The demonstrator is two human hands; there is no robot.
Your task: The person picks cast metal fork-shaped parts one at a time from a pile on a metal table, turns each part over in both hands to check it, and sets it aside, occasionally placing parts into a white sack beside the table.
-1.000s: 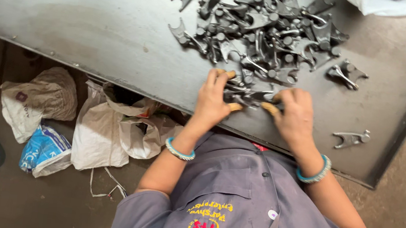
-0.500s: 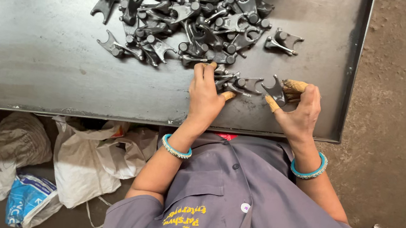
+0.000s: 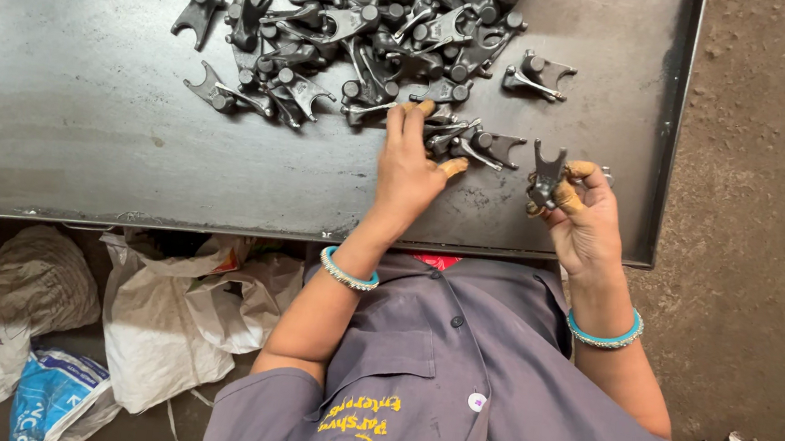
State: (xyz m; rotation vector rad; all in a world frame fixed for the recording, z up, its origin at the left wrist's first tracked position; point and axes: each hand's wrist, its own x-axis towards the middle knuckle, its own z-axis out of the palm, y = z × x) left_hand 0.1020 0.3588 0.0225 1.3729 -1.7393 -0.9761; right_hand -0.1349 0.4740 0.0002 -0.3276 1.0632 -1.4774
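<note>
Closest in, grey work-shirt sleeves and a turquoise bangle on each wrist. The right hand (image 3: 589,224) is lifted just over the dark steel table (image 3: 63,118), its stained fingertips pinched around one dark forked metal casting (image 3: 546,173), prongs pointing up. The left hand (image 3: 410,169) lies flat on the tabletop, fingers stretched forward and together, tips touching the near edge of the heap of matching dark forked castings (image 3: 374,29), gripping nothing. Farther out, that heap spreads across the table's far side, with one stray casting (image 3: 197,11) apart at its left.
</note>
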